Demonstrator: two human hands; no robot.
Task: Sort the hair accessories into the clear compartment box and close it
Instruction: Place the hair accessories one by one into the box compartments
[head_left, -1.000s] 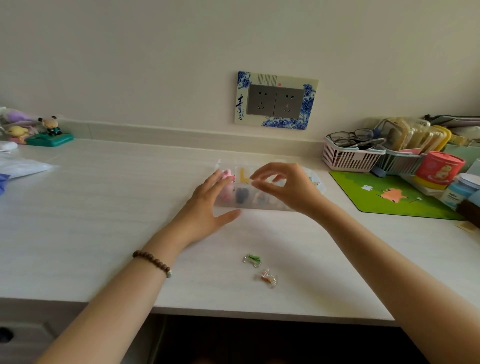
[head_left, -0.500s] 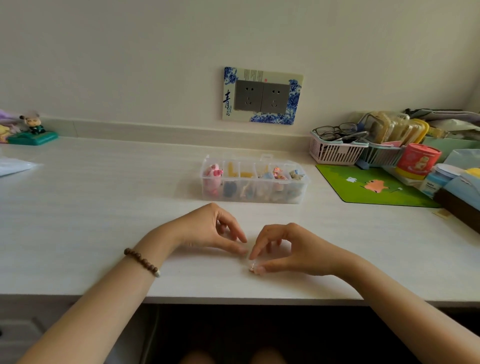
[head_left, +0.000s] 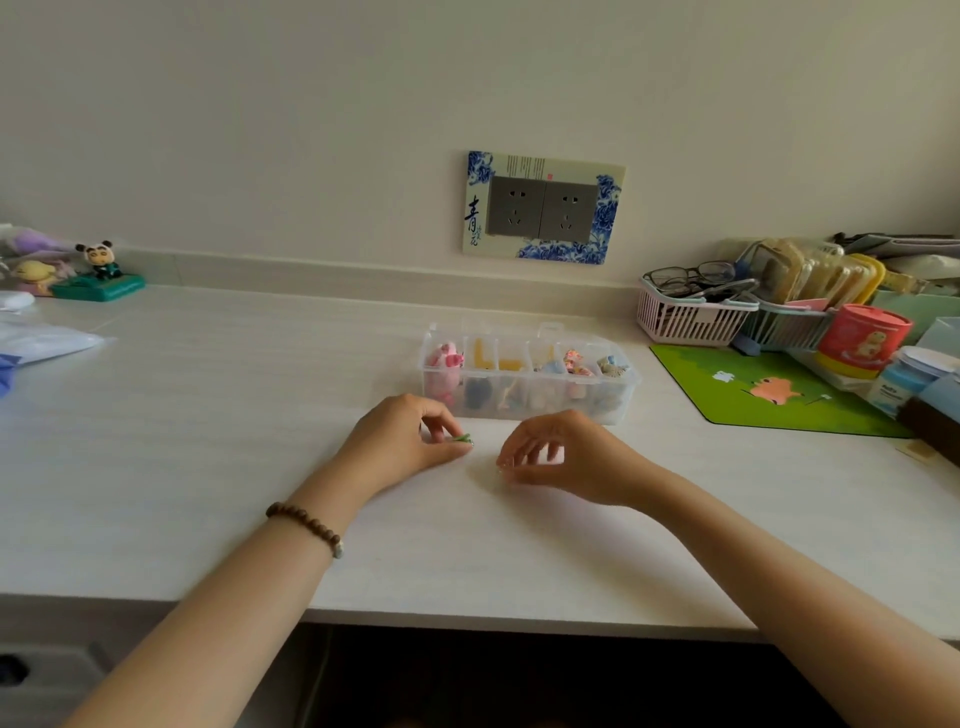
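Note:
The clear compartment box (head_left: 626, 395) stands on the white table behind my hands, its top uncovered. Pink, yellow, blue and mixed hair accessories fill its compartments. My left hand (head_left: 405, 441), with a bead bracelet on the wrist, pinches a small green hair clip (head_left: 462, 439) between thumb and fingers just above the table, in front of the box's left half. To its right, my right hand (head_left: 566, 457) has thumb and fingertips closed on a tiny pale clip (head_left: 502, 470), mostly hidden by the fingers.
A pink basket (head_left: 691, 317) with glasses, a red tin (head_left: 862, 338) and a green mat (head_left: 769, 395) crowd the right side. Toy figurines (head_left: 98, 270) and a plastic bag (head_left: 41, 338) lie far left. A wall socket (head_left: 543, 208) sits behind the box.
Both hands left the box and came down to the two loose clips near the table's front edge. Each pinched one clip and now holds it, a little closer to the box.

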